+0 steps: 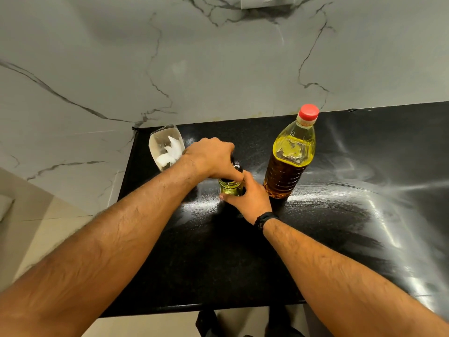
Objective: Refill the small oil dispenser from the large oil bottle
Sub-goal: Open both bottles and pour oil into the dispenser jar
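Small dispenser (230, 188) stands upright on the black worktop (340, 227), just left of the large oil bottle (290, 154). Left hand (211, 158) covers the dispenser's dark top (236, 164), fingers curled round it. Right hand (250, 198) grips the glass body, fingers wrapped about it. Bottle upright, red cap (308, 111) on, holding yellow oil. A glass (165, 147) containing white material stands behind the left hand.

small oil dispenser (230, 188), yellow-green glass, dark top, upright, just left of tall red-capped large oil bottle (290, 154)
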